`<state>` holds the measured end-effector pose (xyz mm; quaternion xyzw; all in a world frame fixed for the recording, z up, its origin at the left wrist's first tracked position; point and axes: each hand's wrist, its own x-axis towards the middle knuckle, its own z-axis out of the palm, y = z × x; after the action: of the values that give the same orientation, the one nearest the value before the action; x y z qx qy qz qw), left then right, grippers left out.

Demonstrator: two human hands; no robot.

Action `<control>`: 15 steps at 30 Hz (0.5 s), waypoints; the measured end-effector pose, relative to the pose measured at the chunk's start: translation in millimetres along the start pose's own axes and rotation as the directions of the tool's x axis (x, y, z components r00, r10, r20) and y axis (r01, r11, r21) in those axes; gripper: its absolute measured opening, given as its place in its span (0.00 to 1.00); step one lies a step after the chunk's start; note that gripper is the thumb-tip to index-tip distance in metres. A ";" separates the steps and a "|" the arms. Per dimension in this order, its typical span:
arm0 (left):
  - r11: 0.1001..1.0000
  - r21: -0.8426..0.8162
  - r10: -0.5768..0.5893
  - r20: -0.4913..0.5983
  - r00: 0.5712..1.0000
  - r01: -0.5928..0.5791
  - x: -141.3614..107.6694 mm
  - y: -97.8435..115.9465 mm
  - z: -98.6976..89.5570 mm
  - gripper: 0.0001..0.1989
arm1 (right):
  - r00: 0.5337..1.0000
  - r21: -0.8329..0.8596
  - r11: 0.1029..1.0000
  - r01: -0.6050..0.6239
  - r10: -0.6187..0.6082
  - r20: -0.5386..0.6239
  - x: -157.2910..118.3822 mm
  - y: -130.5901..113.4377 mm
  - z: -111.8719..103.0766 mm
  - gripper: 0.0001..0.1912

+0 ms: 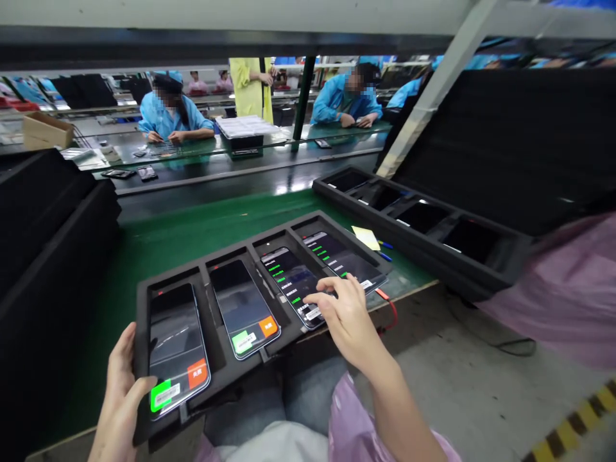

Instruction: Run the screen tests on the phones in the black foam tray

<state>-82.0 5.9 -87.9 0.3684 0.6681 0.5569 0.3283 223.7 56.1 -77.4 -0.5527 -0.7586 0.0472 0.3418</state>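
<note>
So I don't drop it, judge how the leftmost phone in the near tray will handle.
The leftmost phone is likely stiff, being a flat slab. Its glossy, reflective face suggests slipperiness and a risk of cracking. Lying flat, it probably won't roll.

Pictured with left hand at 8 o'clock, fingers angled toward 1 and curled, thumb spread toward 2. Shown extending right forearm, bare, from 5 o'clock toward 11, with right hand palm down, loosely open, fingers bent, and index finger pointing to 10.
</note>
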 end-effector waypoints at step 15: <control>0.987 0.159 -0.039 0.025 0.999 0.035 12.4 -16.2 -11.6 0.40 | 0.897 -0.127 0.975 -0.183 0.112 -0.427 -9.4 36.8 -19.6 0.24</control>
<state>-100.3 8.9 -102.4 0.3886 0.7123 0.4908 0.3174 266.1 56.1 -83.4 -0.6322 -0.6250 -0.1088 0.4449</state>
